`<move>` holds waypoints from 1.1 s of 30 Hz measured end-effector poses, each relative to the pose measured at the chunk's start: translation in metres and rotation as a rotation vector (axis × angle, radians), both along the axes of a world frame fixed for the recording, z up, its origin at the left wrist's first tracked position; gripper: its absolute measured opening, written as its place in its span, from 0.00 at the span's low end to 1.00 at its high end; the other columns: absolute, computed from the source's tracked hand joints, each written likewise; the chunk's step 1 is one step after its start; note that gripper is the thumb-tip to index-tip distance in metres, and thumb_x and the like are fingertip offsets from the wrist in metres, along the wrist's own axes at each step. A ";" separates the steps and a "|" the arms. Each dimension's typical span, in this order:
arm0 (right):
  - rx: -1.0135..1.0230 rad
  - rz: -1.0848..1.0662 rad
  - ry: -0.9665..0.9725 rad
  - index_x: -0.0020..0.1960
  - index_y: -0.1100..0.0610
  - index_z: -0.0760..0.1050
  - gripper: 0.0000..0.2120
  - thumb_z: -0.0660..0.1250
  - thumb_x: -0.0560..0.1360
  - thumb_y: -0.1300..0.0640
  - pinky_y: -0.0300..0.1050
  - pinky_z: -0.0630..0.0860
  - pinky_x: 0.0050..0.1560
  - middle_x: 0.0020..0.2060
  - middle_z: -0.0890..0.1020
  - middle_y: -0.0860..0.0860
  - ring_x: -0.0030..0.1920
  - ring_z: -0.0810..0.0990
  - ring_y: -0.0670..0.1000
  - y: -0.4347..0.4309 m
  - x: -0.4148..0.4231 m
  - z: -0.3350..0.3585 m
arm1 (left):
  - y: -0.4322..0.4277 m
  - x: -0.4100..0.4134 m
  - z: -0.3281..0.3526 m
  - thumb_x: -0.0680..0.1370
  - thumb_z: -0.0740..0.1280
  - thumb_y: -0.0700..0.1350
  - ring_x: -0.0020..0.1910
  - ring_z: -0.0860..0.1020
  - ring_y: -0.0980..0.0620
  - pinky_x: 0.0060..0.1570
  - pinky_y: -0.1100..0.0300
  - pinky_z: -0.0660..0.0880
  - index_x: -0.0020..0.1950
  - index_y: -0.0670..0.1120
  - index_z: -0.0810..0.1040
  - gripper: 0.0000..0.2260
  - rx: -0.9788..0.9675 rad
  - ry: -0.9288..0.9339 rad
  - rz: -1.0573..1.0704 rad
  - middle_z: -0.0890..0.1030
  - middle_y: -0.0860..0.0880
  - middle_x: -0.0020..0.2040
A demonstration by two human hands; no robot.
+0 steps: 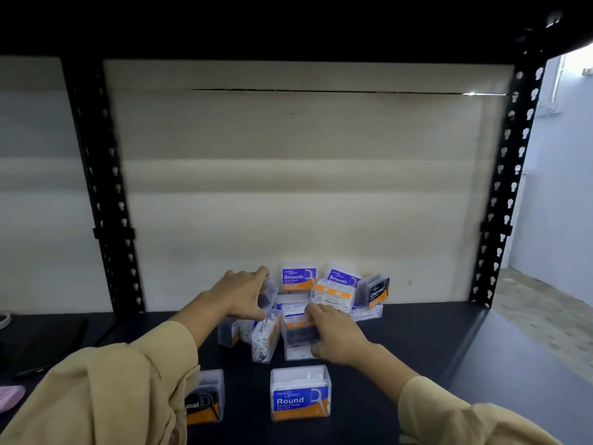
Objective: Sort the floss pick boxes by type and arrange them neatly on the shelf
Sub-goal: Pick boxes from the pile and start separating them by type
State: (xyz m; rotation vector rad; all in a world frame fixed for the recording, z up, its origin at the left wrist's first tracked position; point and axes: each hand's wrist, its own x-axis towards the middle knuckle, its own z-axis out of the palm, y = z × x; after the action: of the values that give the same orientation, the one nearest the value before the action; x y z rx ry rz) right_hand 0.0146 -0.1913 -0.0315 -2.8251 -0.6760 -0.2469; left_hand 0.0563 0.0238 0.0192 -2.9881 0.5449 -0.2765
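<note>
Left hand (242, 293) curls round what seems a dark box (269, 295), right hand (335, 334) grips an orange-banded box (298, 334)

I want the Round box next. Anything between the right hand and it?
Nothing visible. The Round box stands alone before the pile, bare shelf between it and the right hand, which grips a dark box. The left hand grips another dark box.
</note>
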 end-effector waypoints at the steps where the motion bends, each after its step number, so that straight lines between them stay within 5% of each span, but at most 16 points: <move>1: 0.020 -0.007 0.000 0.58 0.53 0.65 0.21 0.69 0.69 0.54 0.47 0.70 0.57 0.59 0.75 0.53 0.57 0.73 0.54 0.000 -0.002 0.001 | 0.002 -0.003 0.000 0.66 0.70 0.55 0.47 0.77 0.46 0.47 0.53 0.70 0.62 0.48 0.63 0.29 -0.035 0.006 0.000 0.79 0.50 0.49; 9: 0.213 -0.047 0.007 0.62 0.53 0.69 0.21 0.67 0.71 0.52 0.48 0.75 0.58 0.60 0.76 0.52 0.58 0.75 0.52 0.005 -0.012 0.005 | 0.009 -0.018 -0.002 0.72 0.67 0.51 0.44 0.76 0.48 0.40 0.58 0.71 0.58 0.46 0.68 0.18 -0.452 0.155 0.105 0.78 0.49 0.47; 16: 0.412 -0.094 0.089 0.66 0.55 0.69 0.23 0.67 0.73 0.54 0.49 0.75 0.61 0.61 0.77 0.54 0.59 0.76 0.53 0.008 -0.019 0.011 | 0.019 -0.028 0.005 0.66 0.66 0.42 0.40 0.74 0.52 0.36 0.60 0.69 0.41 0.47 0.71 0.07 -0.754 0.351 0.166 0.75 0.50 0.40; 21: 0.505 -0.102 0.124 0.67 0.57 0.69 0.24 0.68 0.73 0.55 0.46 0.74 0.62 0.62 0.76 0.55 0.61 0.75 0.53 0.010 -0.023 0.014 | 0.029 -0.031 0.008 0.58 0.64 0.47 0.47 0.73 0.48 0.39 0.59 0.70 0.55 0.43 0.74 0.26 -0.720 0.395 0.175 0.74 0.47 0.48; 24: 0.529 -0.098 0.133 0.68 0.57 0.68 0.24 0.68 0.74 0.55 0.44 0.72 0.61 0.62 0.76 0.55 0.62 0.74 0.52 0.012 -0.027 0.015 | 0.035 -0.035 0.009 0.60 0.65 0.47 0.45 0.77 0.50 0.45 0.56 0.75 0.51 0.48 0.75 0.20 -0.688 0.387 0.173 0.78 0.47 0.48; 29: 0.547 -0.072 0.116 0.67 0.59 0.69 0.23 0.68 0.74 0.57 0.41 0.71 0.58 0.61 0.77 0.56 0.60 0.75 0.52 0.017 -0.033 0.020 | 0.048 -0.042 0.004 0.68 0.70 0.42 0.43 0.77 0.52 0.41 0.60 0.73 0.53 0.48 0.70 0.16 -0.586 0.396 0.193 0.79 0.46 0.54; 33: 0.555 -0.037 0.094 0.64 0.59 0.72 0.19 0.68 0.74 0.58 0.41 0.72 0.55 0.58 0.79 0.57 0.56 0.76 0.52 0.027 -0.037 0.025 | 0.056 -0.050 -0.002 0.69 0.71 0.39 0.52 0.77 0.48 0.53 0.55 0.75 0.56 0.47 0.74 0.17 -0.465 0.430 0.200 0.77 0.47 0.53</move>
State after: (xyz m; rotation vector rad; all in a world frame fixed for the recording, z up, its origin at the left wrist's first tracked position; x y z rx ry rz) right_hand -0.0225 -0.1644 -0.0066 -2.3018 -0.4476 -0.2584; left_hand 0.0062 0.0802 0.0173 -3.5424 0.2242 0.3077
